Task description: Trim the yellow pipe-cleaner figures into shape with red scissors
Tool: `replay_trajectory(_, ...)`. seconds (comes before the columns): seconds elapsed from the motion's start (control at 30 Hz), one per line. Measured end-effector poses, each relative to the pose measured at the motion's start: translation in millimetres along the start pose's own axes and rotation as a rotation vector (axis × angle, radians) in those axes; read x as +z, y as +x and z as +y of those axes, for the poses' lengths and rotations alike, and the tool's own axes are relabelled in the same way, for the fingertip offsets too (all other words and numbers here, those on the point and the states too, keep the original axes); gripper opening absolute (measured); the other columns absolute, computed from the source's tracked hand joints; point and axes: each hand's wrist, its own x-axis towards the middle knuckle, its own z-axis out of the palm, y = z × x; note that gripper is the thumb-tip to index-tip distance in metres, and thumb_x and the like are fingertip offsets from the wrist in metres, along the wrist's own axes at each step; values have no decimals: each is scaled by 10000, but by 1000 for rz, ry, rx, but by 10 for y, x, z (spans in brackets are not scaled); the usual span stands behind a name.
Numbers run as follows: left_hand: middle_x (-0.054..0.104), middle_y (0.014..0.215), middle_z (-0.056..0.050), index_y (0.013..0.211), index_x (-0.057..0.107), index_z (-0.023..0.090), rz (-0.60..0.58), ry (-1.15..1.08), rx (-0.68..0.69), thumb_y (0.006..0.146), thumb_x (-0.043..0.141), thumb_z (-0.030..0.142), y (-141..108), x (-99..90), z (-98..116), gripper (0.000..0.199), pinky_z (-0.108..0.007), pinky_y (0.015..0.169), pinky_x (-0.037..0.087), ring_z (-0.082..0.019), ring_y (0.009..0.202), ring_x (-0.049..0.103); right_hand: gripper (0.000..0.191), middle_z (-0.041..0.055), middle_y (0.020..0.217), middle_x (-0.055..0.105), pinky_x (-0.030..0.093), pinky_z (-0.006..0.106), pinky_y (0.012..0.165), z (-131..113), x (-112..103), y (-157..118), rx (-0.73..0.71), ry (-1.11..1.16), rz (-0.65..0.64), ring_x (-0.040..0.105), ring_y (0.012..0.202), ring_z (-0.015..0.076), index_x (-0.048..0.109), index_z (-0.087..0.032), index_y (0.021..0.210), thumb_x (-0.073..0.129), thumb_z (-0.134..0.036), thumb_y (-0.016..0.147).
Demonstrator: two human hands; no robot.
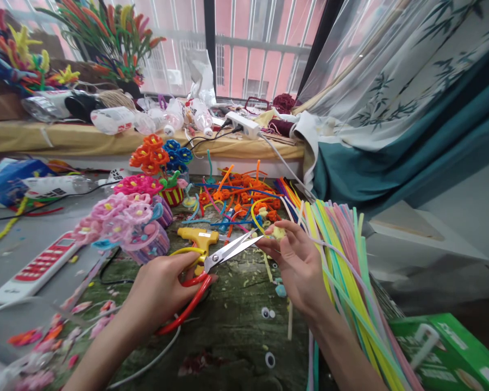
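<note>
My left hand (163, 285) is wrapped round the handles of a pair of scissors (230, 251), one loop red and one yellow. The scissors' blades stand slightly apart and point right, their tips close to the fingers of my right hand (299, 260). Pinched in those right fingers is a small pale yellow fuzzy piece (277, 233); its exact shape is partly hidden. Behind the scissors lies a yellow glue gun (198, 237). Pale yellow clippings (228, 279) are scattered on the dark green tabletop (228, 342) below my hands.
Bundled pipe cleaners (342, 260) lie along the right, beside a green box (452, 347). Orange pipe-cleaner pieces (248, 187) pile up behind. Pink fuzzy flowers (118, 220) in a pot stand left, near a white-and-red keypad-like object (36, 266). Googly eyes (270, 359) lie in front.
</note>
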Motion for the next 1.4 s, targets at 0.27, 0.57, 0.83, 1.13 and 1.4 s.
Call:
replay_trajectory(0.27, 633, 629, 8, 738, 633, 225, 9, 19, -10, 828, 552, 597, -10, 17, -29, 391, -250, 531, 291, -162, 556, 541, 144, -9, 927, 672, 567, 342, 853, 8, -16, -10, -12, -44, -20, 724, 826, 162, 697, -265, 977, 730, -309, 844)
replay_trajectory(0.57, 634, 626, 8, 706, 622, 217, 7, 21, 2, 832, 556, 581, -5, -4, -20, 391, -245, 527, 288, -156, 553, 544, 142, -11, 925, 685, 560, 321, 855, 8, -29, -6, -17, -37, -28, 732, 850, 165, 696, -257, 986, 722, -295, 852)
replay_trajectory(0.83, 690, 688, -18, 767, 663, 227, -3, 17, -3, 847, 536, 591, -13, 2, -49, 394, -243, 540, 326, -177, 601, 599, 127, -10, 921, 684, 557, 339, 865, 2, -18, -10, -31, -47, -28, 738, 823, 162, 693, -262, 979, 710, -307, 861)
replay_trajectory(1.13, 680, 660, -17, 744, 668, 226, 4, 7, 1, 835, 555, 588, -3, 10, -46, 389, -251, 533, 326, -179, 580, 592, 133, -16, 927, 685, 564, 308, 845, 0, -20, 0, -37, -29, -32, 744, 831, 164, 704, -260, 976, 726, -300, 851)
replay_trajectory(1.4, 666, 636, -15, 747, 672, 216, -23, 26, 11, 846, 540, 604, -7, 22, -76, 422, -247, 529, 306, -169, 563, 577, 127, -17, 935, 678, 557, 302, 859, 3, -31, -5, -36, -34, -41, 739, 834, 154, 705, -266, 987, 713, -294, 864)
